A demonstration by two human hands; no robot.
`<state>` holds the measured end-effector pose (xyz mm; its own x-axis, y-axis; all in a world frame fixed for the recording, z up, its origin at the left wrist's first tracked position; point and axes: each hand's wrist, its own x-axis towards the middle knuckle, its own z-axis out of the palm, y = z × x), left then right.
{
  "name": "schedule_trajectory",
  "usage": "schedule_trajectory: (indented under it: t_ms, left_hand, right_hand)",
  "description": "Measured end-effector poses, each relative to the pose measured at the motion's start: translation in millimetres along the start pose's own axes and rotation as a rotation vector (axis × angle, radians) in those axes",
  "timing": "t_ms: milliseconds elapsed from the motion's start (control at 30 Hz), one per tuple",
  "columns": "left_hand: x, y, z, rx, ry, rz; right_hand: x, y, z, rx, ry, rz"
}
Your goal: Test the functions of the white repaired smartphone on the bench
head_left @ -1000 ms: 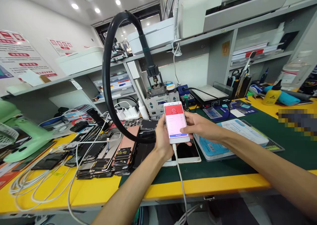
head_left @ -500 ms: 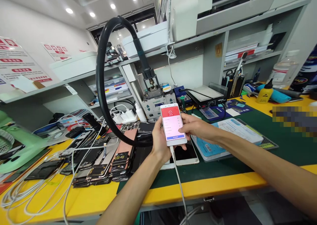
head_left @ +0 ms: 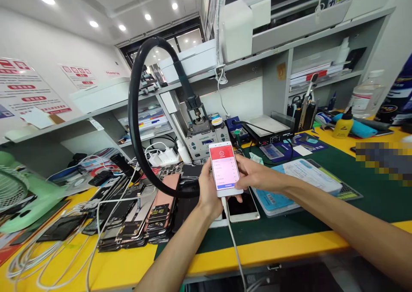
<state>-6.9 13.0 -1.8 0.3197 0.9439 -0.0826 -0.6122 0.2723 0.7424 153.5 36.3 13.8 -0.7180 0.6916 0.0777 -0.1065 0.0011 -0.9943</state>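
Note:
A white phone [head_left: 224, 167] with a lit red-and-white screen is held upright above the green mat [head_left: 370, 189]. My left hand [head_left: 207, 189] wraps its left edge and back. On the phone's right side my right hand [head_left: 254, 174] grips it, thumb resting on the lower screen. A white cable [head_left: 234, 245] runs from the phone's bottom down over the bench edge. Under the held phone a second white phone [head_left: 243, 207] with a dark screen lies flat on the mat.
A heap of dismantled phones and screens [head_left: 141, 210] lies to the left, with white cables [head_left: 48, 249] and a green fan [head_left: 19, 197]. A black hose [head_left: 135, 112] loops up from a rework station [head_left: 206, 135]. Light blue sheets [head_left: 299, 180], a yellow bottle [head_left: 343, 124] and shelves stand right.
The phone's screen still shows the red-topped page; my right thumb has stayed near its lower edge. The view has shifted slightly, both hands holding the phone in the same place.

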Motion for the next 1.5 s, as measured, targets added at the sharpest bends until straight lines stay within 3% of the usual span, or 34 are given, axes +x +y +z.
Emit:
schedule_trajectory:
  t_ms: [367,500,800,1233,1500]
  left_hand:
    - [-3.1,1.9,4.7,-0.038,0.017,-0.055]
    - [-3.4,5.4,7.3,-0.048,-0.039,-0.086]
    - [-3.3,12.9,7.4,-0.095,-0.135,-0.186]
    - [-7.7,9.3,9.8,-0.094,-0.198,-0.189]
    - [-9.8,2.5,13.0,-0.057,-0.159,-0.158]
  right_hand:
    - [-1.0,-3.2,2.3,0.026,0.07,0.033]
    - [-0.2,-2.7,0.6,0.029,0.082,0.039]
    - [4.6,-0.5,-4.8,0.017,0.259,0.056]
    - [-5.6,-12.6,2.1,0.04,0.225,-0.024]
    - [-9.6,-7.9,4.4,-0.006,0.232,-0.038]
